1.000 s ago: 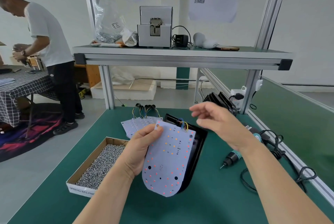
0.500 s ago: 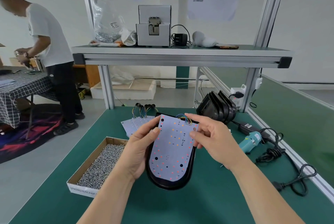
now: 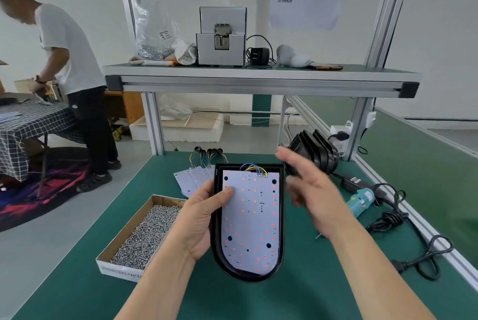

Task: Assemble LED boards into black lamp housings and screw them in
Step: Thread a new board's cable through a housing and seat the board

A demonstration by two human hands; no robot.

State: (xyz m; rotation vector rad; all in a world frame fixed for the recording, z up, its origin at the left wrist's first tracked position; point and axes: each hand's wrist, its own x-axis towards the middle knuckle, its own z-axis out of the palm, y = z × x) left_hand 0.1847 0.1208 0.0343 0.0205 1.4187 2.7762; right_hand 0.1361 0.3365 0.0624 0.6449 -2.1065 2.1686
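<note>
Housing and board sit together at the centre of what we see. The black lamp housing (image 3: pixel 282 216) is held over the green bench (image 3: pixel 310 288), and the white LED board (image 3: pixel 251 219) lies inside its rim, rounded end toward us. The board's blue and yellow wires (image 3: pixel 254 168) loop at the far, square end. Whether the housing's near end touches the bench we cannot tell.

The left hand (image 3: pixel 199 219) grasps the housing by its left edge, with the thumb (image 3: pixel 222 195) pressed flat on the board's face. The right hand (image 3: pixel 313 198) hangs just right of the housing's upper corner, blurred, its fingers spread and loose, holding nothing.

To the left on the bench we find a cardboard box (image 3: pixel 119 269) filled with silver screws (image 3: pixel 144 234). Behind the housing lie spare LED boards (image 3: pixel 192 180), fanned out with their wires. At the back right a row of more black housings (image 3: pixel 315 151) stands on edge. A teal electric screwdriver (image 3: pixel 360 202) rests on the bench to the right, beside black cables (image 3: pixel 388 219).
</note>
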